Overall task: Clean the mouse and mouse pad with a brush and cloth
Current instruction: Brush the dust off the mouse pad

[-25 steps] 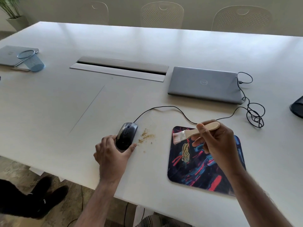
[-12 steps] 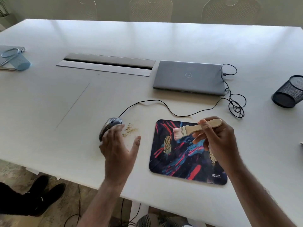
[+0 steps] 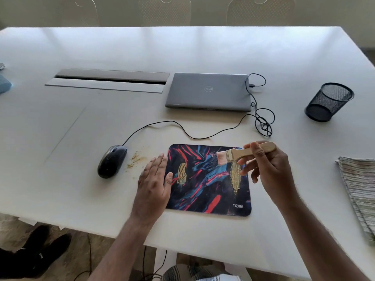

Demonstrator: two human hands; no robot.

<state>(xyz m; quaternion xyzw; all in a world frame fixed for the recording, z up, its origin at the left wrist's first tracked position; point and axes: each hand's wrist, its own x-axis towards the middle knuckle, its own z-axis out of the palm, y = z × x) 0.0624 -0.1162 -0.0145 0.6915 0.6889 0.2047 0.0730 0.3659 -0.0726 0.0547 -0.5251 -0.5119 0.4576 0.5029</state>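
A black wired mouse (image 3: 112, 160) lies on the white table (image 3: 60, 179), with a small heap of tan crumbs (image 3: 135, 159) just to its right. The colourful mouse pad (image 3: 209, 179) lies right of the crumbs. My left hand (image 3: 155, 181) is flat with straight fingers at the pad's left edge, its thumb over the pad. My right hand (image 3: 269, 169) grips the wooden handle of a small brush (image 3: 241, 153), whose bristles hang over the pad's upper right part. A striped cloth (image 3: 359, 187) lies folded at the right edge of the view.
A closed grey laptop (image 3: 209, 91) sits behind the pad, with the mouse cable (image 3: 261, 118) coiled at its right. A black mesh cup (image 3: 329, 101) stands at the far right. A cable slot (image 3: 109, 80) is set into the table. Dark shoes (image 3: 36, 254) show below the table's edge.
My left hand has let go of the mouse and moved right to the pad's left edge. The brush in my right hand has stayed over the pad.
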